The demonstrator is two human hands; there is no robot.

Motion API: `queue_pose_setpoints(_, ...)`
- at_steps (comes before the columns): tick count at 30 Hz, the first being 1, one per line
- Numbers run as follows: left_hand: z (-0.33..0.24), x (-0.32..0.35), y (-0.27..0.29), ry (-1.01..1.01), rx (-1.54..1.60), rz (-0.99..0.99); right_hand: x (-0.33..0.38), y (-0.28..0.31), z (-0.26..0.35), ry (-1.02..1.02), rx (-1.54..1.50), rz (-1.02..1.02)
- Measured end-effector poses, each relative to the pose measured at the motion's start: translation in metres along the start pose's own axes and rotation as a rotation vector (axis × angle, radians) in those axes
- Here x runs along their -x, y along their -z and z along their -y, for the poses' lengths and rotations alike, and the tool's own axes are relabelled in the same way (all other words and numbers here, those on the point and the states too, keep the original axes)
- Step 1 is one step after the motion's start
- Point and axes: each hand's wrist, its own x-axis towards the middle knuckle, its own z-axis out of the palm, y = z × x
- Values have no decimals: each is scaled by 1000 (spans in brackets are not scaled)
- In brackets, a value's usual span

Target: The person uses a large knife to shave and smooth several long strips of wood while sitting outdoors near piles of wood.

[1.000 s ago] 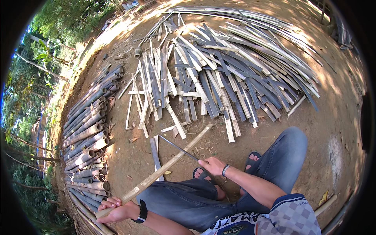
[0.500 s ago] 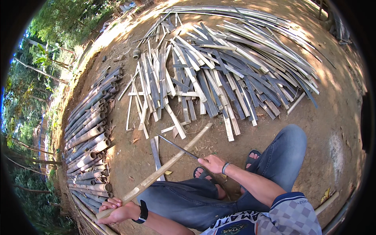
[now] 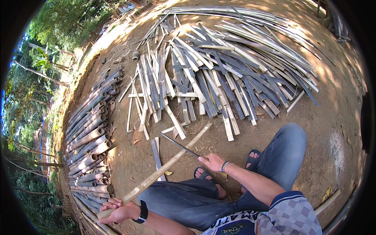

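A long pale split-bamboo strip (image 3: pixel 156 174) slants from the lower left up toward the pile. My left hand (image 3: pixel 120 211) is wrapped round its near end, beside my left knee. The strip's far end points over the ground in front of my feet. In my right hand (image 3: pixel 212 162) is the handle of a knife (image 3: pixel 174 141) with a long, thin, dark blade. That blade crosses the strip past its middle, tip toward the upper left; whether it touches the strip I cannot tell. The knife's handle is mostly hidden by my fingers.
A big heap of split bamboo strips (image 3: pixel 219 78), pale and dark, spreads ahead of me. Whole bamboo poles (image 3: pixel 88 137) are stacked at the left. Two short strips (image 3: pixel 156 154) lie near my left knee. My sandalled feet (image 3: pixel 203 173) rest on bare earth close to the knife.
The knife's tip has shifted very slightly up and to the right. Both hands and the bamboo strip stay almost in place.
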Motion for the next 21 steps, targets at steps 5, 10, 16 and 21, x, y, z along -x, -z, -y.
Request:
queue_pose_setpoints(5, -4, 7, -5, 7, -15, 10, -5, -4, -17, -40, -80, -66)
queue_pose_setpoints(10, 1, -1, 1, -26, -26, -27, 6, 1, 0, 52, 18, 14)
queue_pose_setpoints(16, 1, 0, 0, 1, -31, -15, 1, 2, -8, -30, 13, 17)
queue_pose_setpoints(21, 0, 4, 0, -2, 2, 19, 2, 4, -13, -34, 10, -8)
